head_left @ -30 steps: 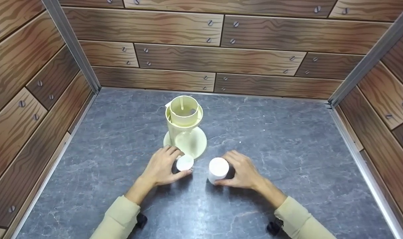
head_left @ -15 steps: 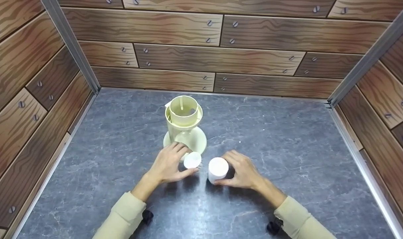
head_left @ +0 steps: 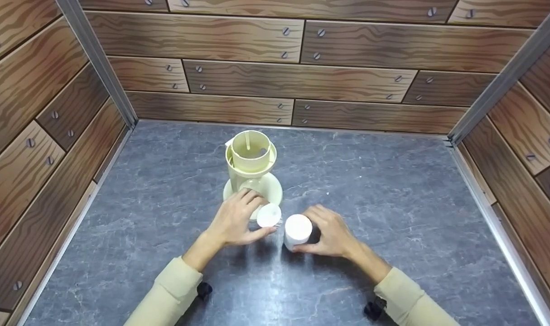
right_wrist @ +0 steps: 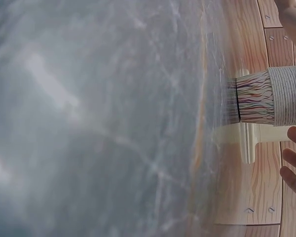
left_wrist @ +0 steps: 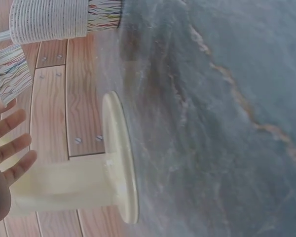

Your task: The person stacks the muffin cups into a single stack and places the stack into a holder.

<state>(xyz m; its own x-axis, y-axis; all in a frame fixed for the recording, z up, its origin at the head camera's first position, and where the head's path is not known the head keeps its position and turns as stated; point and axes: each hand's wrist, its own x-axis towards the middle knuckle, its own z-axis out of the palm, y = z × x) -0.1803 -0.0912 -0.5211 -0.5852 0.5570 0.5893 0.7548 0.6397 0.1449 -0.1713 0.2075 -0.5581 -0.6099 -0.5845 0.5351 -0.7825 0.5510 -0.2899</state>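
Note:
My right hand (head_left: 329,233) grips a stack of nested paper cups (head_left: 297,228) from its right side. In the right wrist view the stack shows many ribbed white rims above a body patterned with coloured lines, with its narrow end at the table. Just left of it, my left hand (head_left: 238,219) holds a single paper cup (left_wrist: 12,74) between thumb and fingers. That cup is tilted and off the table, with its white inside (head_left: 269,215) facing up in the head view. Behind the left hand stands a cream plastic stand (head_left: 232,179) with an open tube on top.
The stand's round base (left_wrist: 121,158) sits on the dark marbled tabletop (head_left: 383,194), close behind my left fingers. Wood-patterned walls (head_left: 243,81) enclose the back and both sides, with metal strips along the edges.
My left hand has moved right and slightly away from me with the single cup, nearing the stack, and the cup has tilted. My right hand and the stack stay nearly still.

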